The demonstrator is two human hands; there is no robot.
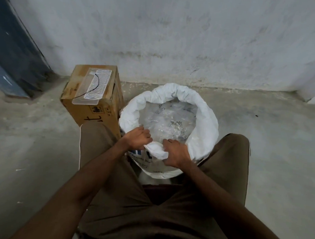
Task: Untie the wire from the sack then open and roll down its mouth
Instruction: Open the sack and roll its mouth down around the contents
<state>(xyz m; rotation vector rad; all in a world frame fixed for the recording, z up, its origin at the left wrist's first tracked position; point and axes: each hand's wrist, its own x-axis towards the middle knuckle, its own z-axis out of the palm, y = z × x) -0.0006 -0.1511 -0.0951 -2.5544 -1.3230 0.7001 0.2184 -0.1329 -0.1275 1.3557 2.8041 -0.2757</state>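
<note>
A white woven sack [205, 119] stands on the floor between my knees, its mouth wide open and its rim rolled outward into a thick collar. Inside lie clear plastic packets [164, 119] holding small metal pieces. My left hand [137, 138] grips the near rim on the left. My right hand [177, 152] grips the same near rim just to the right, and a fold of white fabric [156, 151] bunches between both hands. A thin black wire [95, 85] lies curved on a clear tray on the box at the left.
A cardboard box [92, 108] stands upright just left of the sack, with a clear plastic tray [90, 97] on top. A pale plastered wall [173, 39] runs behind. A dark blue panel [14, 51] leans at the far left. Bare concrete floor [277, 141] spreads around.
</note>
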